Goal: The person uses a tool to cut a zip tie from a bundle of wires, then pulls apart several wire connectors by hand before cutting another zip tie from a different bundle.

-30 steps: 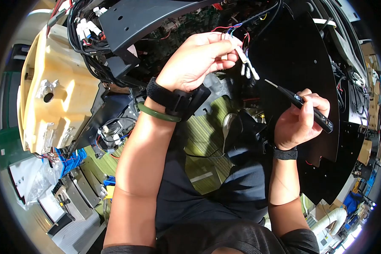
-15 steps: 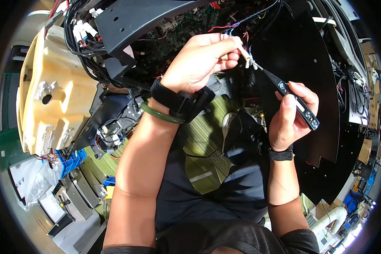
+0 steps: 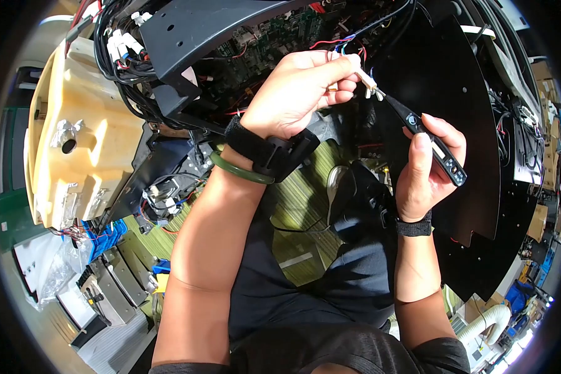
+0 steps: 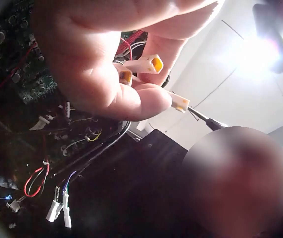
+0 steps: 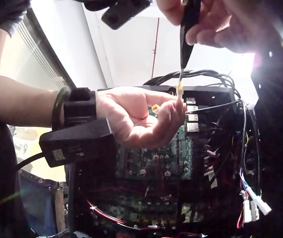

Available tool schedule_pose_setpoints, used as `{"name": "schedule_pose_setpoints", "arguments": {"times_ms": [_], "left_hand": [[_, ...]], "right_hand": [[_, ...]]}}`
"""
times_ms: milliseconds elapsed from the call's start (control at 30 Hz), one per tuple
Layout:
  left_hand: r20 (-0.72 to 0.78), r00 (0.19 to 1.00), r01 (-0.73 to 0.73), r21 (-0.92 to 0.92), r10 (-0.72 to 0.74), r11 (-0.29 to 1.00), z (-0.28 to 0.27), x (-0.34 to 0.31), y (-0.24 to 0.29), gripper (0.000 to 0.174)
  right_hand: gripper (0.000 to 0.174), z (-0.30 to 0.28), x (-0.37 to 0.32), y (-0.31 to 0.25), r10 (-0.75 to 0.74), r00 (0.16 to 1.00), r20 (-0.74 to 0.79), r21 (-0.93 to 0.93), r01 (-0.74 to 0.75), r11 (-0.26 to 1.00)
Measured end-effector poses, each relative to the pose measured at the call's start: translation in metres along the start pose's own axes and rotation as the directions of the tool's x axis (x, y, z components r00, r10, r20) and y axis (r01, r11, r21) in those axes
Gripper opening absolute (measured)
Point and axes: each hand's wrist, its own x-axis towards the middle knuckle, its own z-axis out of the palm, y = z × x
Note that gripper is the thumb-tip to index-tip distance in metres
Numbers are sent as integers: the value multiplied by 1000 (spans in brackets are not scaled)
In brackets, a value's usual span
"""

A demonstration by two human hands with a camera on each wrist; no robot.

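Near the top centre of the head view, the left hand [image 3: 299, 90] has thumb and fingertips pinched round a small white connector [image 3: 366, 79], whose free end points down and right, just beyond the fingertips. At right of centre, the right hand [image 3: 431, 165] grasps a black pen-shaped tool [image 3: 441, 151], fingers curled round its body, and the thin metal tip meets that free end; how far it reaches in, I cannot tell. In the left wrist view the same meeting shows right of centre, with two more connectors [image 4: 149, 64] with orange insides between the fingers and a separate pair of white plugs [image 4: 67, 215] hanging at the lower left. A black metal bracket [image 3: 212, 31] crosses the upper left of the head view, its lower edge near the back of the left hand, and a circuit board [image 3: 255, 47] sits close behind the fingers, so room is tight on that side. The right hand lies in front of a broad black panel [image 3: 442, 81], whose curved outer edge runs down the right of the frame, a little beyond the tool's rear end. Between the forearms, a wider gap opens over the green floor [image 3: 299, 193] towards the lower centre
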Motion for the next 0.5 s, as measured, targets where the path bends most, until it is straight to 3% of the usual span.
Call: {"name": "schedule_pose_setpoints", "arguments": {"times_ms": [333,500], "left_hand": [[-39,999,6,5,-6,1000,3,-2,3,20],[-44,999,-4,1,4,1000,3,-2,4,20]], "right_hand": [[29,0,0,-4,89,996,-8,-98,-89,991],[28,1,1,0,55,998,-8,-131,-55,990]]}}
